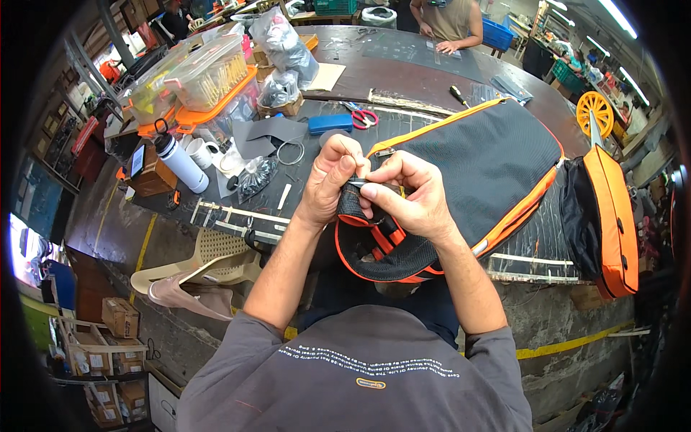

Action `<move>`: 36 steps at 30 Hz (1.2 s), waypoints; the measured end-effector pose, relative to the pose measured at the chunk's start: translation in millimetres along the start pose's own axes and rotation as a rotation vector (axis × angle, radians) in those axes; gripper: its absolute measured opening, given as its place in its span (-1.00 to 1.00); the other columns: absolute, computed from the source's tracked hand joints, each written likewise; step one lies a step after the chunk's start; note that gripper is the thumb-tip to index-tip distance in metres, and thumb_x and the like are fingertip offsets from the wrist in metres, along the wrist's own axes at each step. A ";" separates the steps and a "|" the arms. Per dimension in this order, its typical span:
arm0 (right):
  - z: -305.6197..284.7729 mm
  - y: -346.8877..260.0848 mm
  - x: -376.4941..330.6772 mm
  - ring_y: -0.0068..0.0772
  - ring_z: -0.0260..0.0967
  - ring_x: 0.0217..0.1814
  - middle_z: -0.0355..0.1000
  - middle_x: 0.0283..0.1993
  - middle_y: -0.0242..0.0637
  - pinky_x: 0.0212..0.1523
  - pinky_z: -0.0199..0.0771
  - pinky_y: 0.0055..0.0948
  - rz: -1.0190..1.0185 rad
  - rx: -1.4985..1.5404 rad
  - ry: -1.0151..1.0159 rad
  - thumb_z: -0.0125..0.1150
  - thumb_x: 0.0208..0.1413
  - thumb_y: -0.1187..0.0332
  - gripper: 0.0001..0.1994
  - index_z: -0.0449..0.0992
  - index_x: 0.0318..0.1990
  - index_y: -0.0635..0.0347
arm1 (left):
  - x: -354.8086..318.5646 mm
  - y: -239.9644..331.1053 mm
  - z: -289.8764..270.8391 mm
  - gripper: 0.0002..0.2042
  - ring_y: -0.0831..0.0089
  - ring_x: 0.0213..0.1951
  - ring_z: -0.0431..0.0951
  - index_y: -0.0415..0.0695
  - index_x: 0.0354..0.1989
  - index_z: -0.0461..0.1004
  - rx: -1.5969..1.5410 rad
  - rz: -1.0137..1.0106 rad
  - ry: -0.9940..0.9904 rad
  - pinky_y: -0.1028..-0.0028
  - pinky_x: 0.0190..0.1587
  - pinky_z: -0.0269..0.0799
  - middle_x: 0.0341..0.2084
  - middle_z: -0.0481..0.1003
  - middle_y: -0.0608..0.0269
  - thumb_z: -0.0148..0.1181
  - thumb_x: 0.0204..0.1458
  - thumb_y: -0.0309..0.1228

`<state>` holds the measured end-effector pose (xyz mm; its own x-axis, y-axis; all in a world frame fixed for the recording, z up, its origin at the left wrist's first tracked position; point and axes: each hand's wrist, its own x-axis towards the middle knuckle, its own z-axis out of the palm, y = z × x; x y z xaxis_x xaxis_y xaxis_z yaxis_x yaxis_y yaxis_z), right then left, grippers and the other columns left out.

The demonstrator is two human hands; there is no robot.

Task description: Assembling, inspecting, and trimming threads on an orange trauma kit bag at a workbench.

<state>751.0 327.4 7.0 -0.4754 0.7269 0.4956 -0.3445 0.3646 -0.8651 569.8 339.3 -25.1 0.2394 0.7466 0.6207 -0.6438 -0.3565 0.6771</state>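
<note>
A large black bag (475, 165) with orange piping and a yellow-orange zip lies on the table before me, its near end folded up toward my hands. My left hand (330, 180) is closed, gripping a rolled black flap of the bag (351, 204) with an orange edge. Close against it, my right hand (412, 196) pinches a small grey piece (357, 182) at the top of that flap between thumb and forefinger. Whether this piece is metal or fabric I cannot make out. The fingertips of both hands nearly meet.
Left of the bag are red-handled scissors (365, 119), a blue case (330, 124), a pale bottle (181, 164), a mug (200, 153) and clear plastic boxes (209, 72). An orange-and-black bag (612, 216) sits at the right edge. Across the table another person (448, 25) works.
</note>
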 end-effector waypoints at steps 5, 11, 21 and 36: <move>-0.4 -5.9 -2.3 -0.61 0.55 -0.28 0.57 -0.32 -0.29 -0.24 0.57 -0.58 0.094 0.126 -0.006 0.31 0.22 0.59 -0.91 0.48 -0.24 0.35 | -1.2 2.4 6.3 -0.78 0.55 -0.60 0.50 -0.10 -0.08 0.34 -0.055 -0.054 -0.020 0.60 -0.58 0.52 -0.43 0.42 0.25 0.07 0.40 -0.20; -1.0 -3.6 -5.2 -0.59 0.56 -0.30 0.60 -0.28 -0.23 -0.23 0.58 -0.58 0.062 0.052 0.010 0.29 0.24 0.60 -0.91 0.47 -0.21 0.36 | 0.6 6.0 7.1 -0.78 0.51 -0.64 0.51 -0.10 -0.07 0.32 -0.080 -0.057 -0.055 0.57 -0.62 0.52 -0.53 0.40 0.22 0.04 0.41 -0.20; -5.0 -0.6 -11.9 -0.63 0.54 -0.28 0.61 -0.27 -0.21 -0.26 0.52 -0.63 0.088 -0.027 0.033 0.31 0.20 0.62 -0.87 0.46 -0.20 0.31 | 0.1 4.5 7.2 -0.78 0.49 -0.65 0.50 -0.10 -0.08 0.32 -0.074 -0.053 -0.074 0.56 -0.62 0.49 -0.56 0.43 0.20 0.03 0.41 -0.20; 1.0 3.9 -14.6 -0.61 0.56 -0.29 0.60 -0.30 -0.26 -0.24 0.58 -0.60 0.079 0.105 0.040 0.33 0.21 0.59 -0.88 0.46 -0.22 0.32 | -2.9 1.1 5.4 -0.76 0.52 -0.63 0.51 -0.14 -0.08 0.34 -0.045 -0.082 -0.030 0.56 -0.61 0.51 -0.51 0.44 0.20 0.06 0.40 -0.20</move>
<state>755.8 317.6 -3.6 -0.4727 0.7743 0.4207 -0.3905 0.2439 -0.8877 572.3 333.6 -24.0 0.3142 0.7549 0.5757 -0.6531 -0.2683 0.7082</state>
